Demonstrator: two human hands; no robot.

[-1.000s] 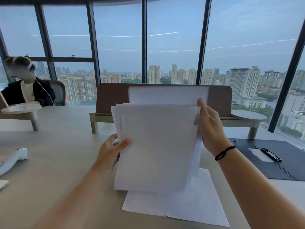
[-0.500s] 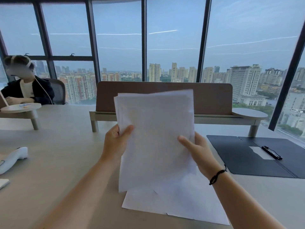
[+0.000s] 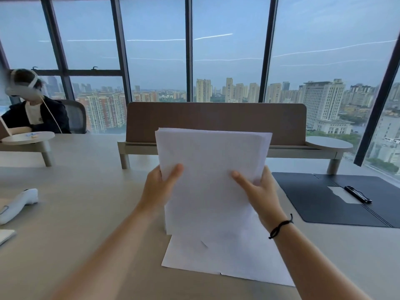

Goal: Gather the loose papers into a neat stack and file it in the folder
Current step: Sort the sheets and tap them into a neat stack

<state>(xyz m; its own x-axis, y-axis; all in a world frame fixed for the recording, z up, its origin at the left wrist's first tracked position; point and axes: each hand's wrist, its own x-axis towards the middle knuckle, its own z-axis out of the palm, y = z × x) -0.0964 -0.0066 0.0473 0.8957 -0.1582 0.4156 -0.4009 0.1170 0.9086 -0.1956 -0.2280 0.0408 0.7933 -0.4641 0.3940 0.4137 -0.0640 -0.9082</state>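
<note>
Both hands have dropped to the paper stack's point(image 3: 212, 176) sides; the left hand point(image 3: 159, 189) and right hand point(image 3: 260, 192) are gripping it upright, fingers curled, squaring it on the surface point(image 3: 86, 213) sheet point(image 3: 227, 260), folder point(image 3: 324, 200) waiting open rightward.

Two bare forearms enter from the near edge, one at left, one at right. No sleeves are visible on either arm. The left hand point(image 3: 159, 187) carries no ring, watch or band. The right hand point(image 3: 263, 191) has a thin black cord bracelet point(image 3: 280, 226) at the wrist, with a small knot and short loose end. No gloves worn.
</note>
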